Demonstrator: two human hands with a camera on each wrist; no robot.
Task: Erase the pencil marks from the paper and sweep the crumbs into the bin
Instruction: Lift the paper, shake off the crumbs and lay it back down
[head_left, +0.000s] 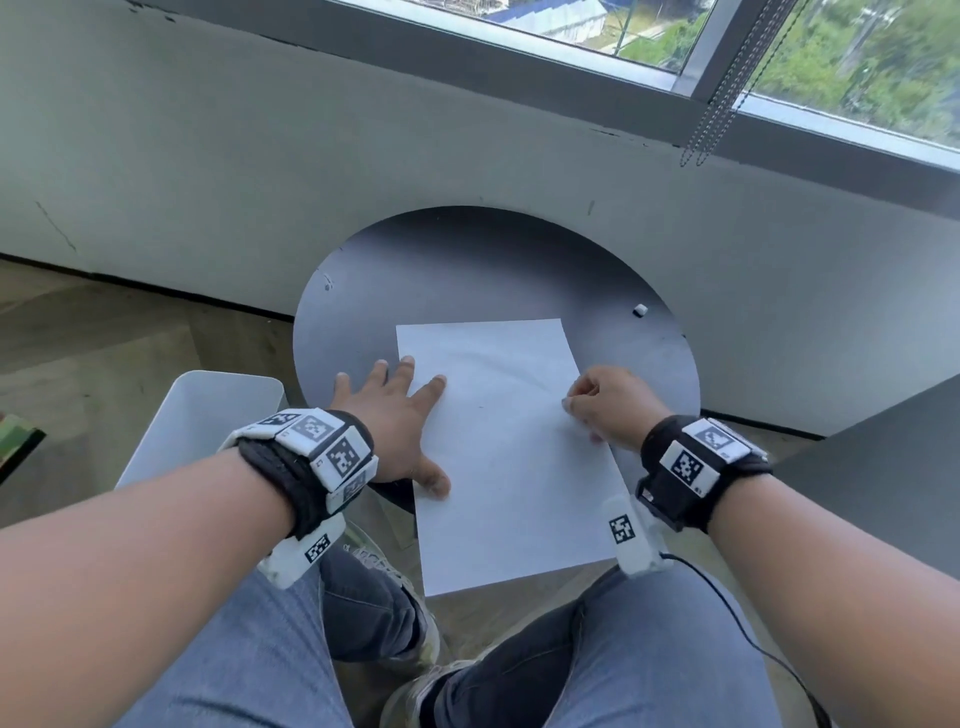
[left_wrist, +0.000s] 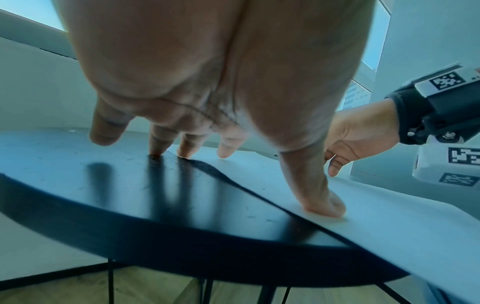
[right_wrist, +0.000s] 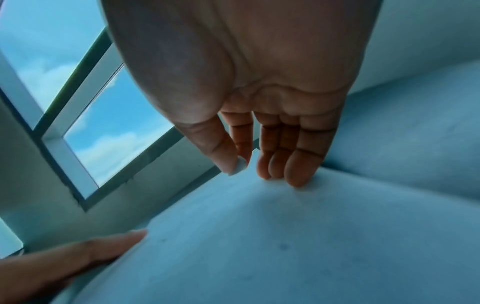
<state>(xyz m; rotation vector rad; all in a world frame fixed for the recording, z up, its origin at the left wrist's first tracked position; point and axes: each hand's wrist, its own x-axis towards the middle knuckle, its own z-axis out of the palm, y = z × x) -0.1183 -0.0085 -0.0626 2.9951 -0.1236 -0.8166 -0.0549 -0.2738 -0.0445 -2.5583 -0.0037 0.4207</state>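
Note:
A white sheet of paper (head_left: 511, 467) lies on the round black table (head_left: 467, 270), its near end hanging over the table's front edge. My left hand (head_left: 397, 413) lies flat with spread fingers, index finger and thumb (left_wrist: 324, 205) pressing the paper's left edge. My right hand (head_left: 584, 402) sits at the paper's right edge, thumb and forefinger pinching a small white eraser (right_wrist: 241, 165) down on the sheet (right_wrist: 285, 246). Only faint grey specks show on the paper. Dark crumbs (left_wrist: 182, 162) lie on the table (left_wrist: 116, 195) along the paper's left edge.
A white bin (head_left: 202, 410) stands on the floor left of the table, below my left forearm. A small white piece (head_left: 640, 310) lies near the table's far right rim. A grey wall and window run behind the table; a grey surface (head_left: 883, 467) stands at right.

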